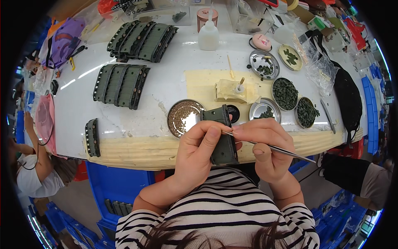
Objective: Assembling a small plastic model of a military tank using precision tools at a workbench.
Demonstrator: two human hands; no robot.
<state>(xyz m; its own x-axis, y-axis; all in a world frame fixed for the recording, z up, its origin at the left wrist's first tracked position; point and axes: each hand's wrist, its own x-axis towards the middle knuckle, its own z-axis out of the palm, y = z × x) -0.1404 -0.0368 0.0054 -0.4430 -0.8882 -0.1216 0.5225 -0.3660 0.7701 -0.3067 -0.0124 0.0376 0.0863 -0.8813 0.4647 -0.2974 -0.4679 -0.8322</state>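
Observation:
A dark green ribbed plastic part (224, 152) is upright in front of my chest, near the table's front edge. My left hand (194, 146) grips its left side with thumb and fingers closed. In my right hand (271, 143) is a pair of metal tweezers (286, 151), pinched between thumb and fingers. The tweezer tips meet the part's upper face between my two hands; whether they hold a small piece is too fine to tell. Just left of the part lies a round metal dish (171, 121) of tiny copper-coloured pieces.
Round dishes of dark green bits (285, 93) stand to the right, near a tape-covered block (226, 92). Rows of finished-looking green parts (121, 86) lie at left. A white squeeze bottle (208, 37) stands at the back. Another person (37, 176) sits at far left.

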